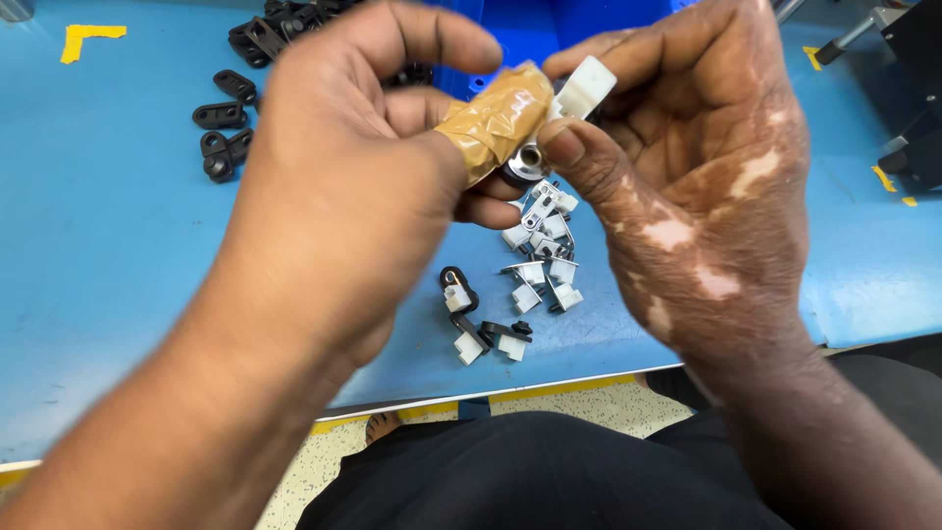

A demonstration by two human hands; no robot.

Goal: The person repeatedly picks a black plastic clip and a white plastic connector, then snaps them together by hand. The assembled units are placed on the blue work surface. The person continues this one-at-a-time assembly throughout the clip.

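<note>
A small white plastic piece point(586, 86) sits high in the middle of the view, held above the blue table point(98, 245) between both hands. The right hand point(706, 167) pinches it between thumb and forefinger. A round metal part point(525, 160) shows just below it, at the thumb tip; whether the two are joined cannot be told from this angle. The left hand point(353, 167) closes in from the left, its thumb wrapped in tan tape point(498, 116) and pressed against the metal part. Both hands are together, clamped on the same small assembly.

Directly beneath the hands, a loose heap of white-and-metal clips point(542, 245) lies on the table. Just nearer lie two assembled pieces with black links point(481, 329).

On the far left, black plastic links point(224, 128) lie scattered, with more piled at the far edge point(280, 25).

A blue bin point(549, 29) stands at the far side behind the hands; its contents are hidden.

A yellow tape corner point(90, 37) marks the far left of the table. A dark machine fixture point(917, 88) stands at the far right. Nearest the camera are dark trousers point(530, 471) and a speckled floor point(324, 461).
</note>
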